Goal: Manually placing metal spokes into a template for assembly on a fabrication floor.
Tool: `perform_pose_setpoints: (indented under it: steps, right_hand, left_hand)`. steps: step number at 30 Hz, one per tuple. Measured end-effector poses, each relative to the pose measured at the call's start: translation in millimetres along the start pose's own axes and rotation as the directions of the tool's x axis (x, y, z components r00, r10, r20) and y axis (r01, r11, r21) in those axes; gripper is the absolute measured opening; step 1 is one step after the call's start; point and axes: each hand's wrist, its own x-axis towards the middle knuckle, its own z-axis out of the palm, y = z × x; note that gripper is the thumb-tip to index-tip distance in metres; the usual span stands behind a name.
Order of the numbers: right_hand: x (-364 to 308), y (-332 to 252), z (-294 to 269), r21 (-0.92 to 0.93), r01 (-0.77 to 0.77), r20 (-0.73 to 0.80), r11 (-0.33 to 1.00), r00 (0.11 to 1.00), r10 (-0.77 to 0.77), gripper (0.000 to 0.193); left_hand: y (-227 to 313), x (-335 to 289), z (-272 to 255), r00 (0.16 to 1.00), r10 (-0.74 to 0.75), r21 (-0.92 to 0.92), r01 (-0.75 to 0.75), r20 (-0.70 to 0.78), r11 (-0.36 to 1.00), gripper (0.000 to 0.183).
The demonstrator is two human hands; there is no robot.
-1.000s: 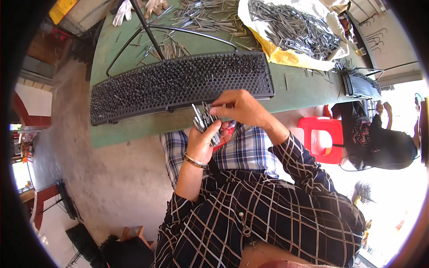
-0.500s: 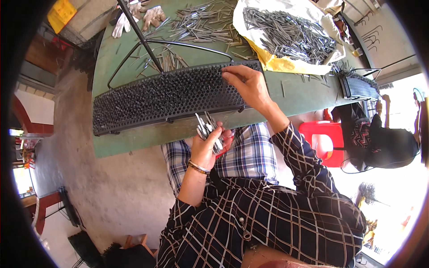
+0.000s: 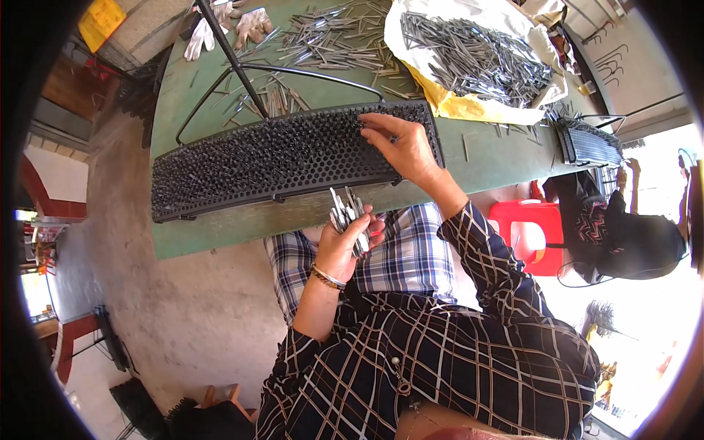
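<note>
A bundle of slim grey metal strips point(image 3: 343, 209) stands up out of my left hand point(image 3: 340, 251), whose fingers are wrapped round it just in front of the table edge. My right hand point(image 3: 408, 152) is over the right part of a long black perforated rack point(image 3: 345, 170), with thumb and forefinger pinched close to its top rows. Whatever lies between those fingertips is too small to make out. Many dark strip ends fill the rack's left and back holes, while bare round holes show along its front right.
The rack rests on a green table point(image 3: 202, 238), with a black metal frame point(image 3: 242, 70) rising behind it. Loose strips point(image 3: 330, 40) and work gloves point(image 3: 253, 28) lie farther back. A white and yellow sack point(image 3: 477, 108) holds more strips. At right are a red stool point(image 3: 506, 220) and another person point(image 3: 623, 235).
My right hand has shifted slightly left and down over the rack. My left hand has moved a little to the right, still holding the metal strips.
</note>
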Motion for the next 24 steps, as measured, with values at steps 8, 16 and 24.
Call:
perform_pose_setpoints:
  steps: [8, 16, 24]
  right_hand:
    - [-3.9, 10.3, 4.0, -0.250, 0.326, 0.034, 0.912, 0.944, -0.328, 0.019]
    - [-28.2, -10.6, -1.4, 0.016, -0.049, 0.166, 0.999, 0.985, 0.046, 0.020]
    - [-50.2, -22.7, 3.2, 0.165, -0.385, 0.423, 0.908, 0.859, 0.288, 0.022]
  left_hand:
    - [3.2, -1.8, -1.8, 1.000, 0.005, 0.083, -0.005, 0.005, 0.997, 0.024]
    - [7.2, -1.9, 0.9, 0.996, 0.072, -0.019, -0.071, 0.045, 0.997, 0.022]
    - [7.8, -3.0, 6.7, 0.994, 0.103, -0.020, -0.102, 0.024, 0.995, 0.018]
